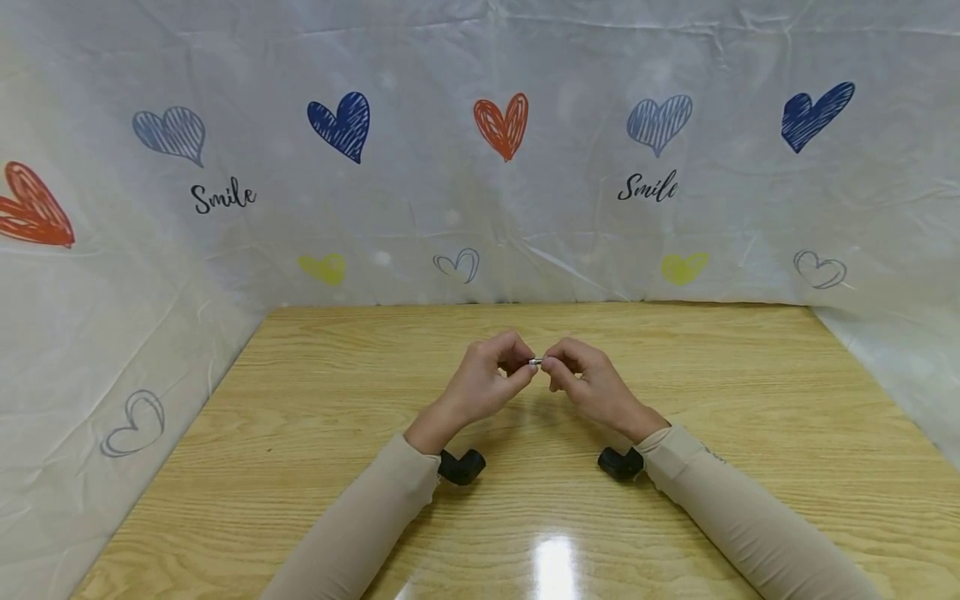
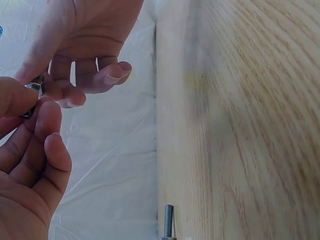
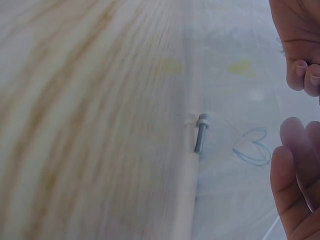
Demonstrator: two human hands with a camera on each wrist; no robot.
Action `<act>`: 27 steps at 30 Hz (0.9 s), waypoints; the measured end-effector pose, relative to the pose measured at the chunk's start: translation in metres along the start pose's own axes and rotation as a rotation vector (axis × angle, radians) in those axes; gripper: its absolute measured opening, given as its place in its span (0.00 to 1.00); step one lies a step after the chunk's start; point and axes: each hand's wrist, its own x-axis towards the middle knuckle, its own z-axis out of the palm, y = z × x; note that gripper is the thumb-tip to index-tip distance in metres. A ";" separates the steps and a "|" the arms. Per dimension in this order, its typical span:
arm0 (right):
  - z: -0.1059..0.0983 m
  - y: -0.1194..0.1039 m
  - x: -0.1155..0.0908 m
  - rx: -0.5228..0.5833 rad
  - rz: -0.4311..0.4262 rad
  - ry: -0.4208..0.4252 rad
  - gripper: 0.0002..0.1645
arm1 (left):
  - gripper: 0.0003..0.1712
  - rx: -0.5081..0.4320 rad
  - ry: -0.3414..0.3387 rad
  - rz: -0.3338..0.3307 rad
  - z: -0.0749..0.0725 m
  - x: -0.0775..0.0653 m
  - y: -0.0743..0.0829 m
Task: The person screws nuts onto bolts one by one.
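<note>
Above the middle of the table, a small silver metal piece (image 1: 536, 361) with a dark end spans the gap between the two hands. My left hand (image 1: 491, 379) pinches its left end between thumb and fingertips. At the other end, my right hand (image 1: 588, 379) grips with thumb and forefinger, the remaining fingers curled. In the left wrist view the metal piece (image 2: 36, 89) looks shiny, partly covered by fingers, so its exact kind is hidden. The right wrist view shows part of my right hand (image 3: 295, 185) and left hand (image 3: 302, 60), but not the piece.
A wood-grain table (image 1: 337, 375) lies below, with a heart-printed white sheet (image 1: 420, 192) behind it. Black curved parts (image 1: 462, 467) show beside both wrists. Threaded bolts appear in the left wrist view (image 2: 169, 221) and, with a nut, the right wrist view; what each bolt (image 3: 201, 135) belongs to is unclear.
</note>
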 end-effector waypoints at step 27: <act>-0.001 -0.004 0.001 0.009 -0.009 0.003 0.12 | 0.03 0.008 0.026 -0.005 0.000 0.001 -0.004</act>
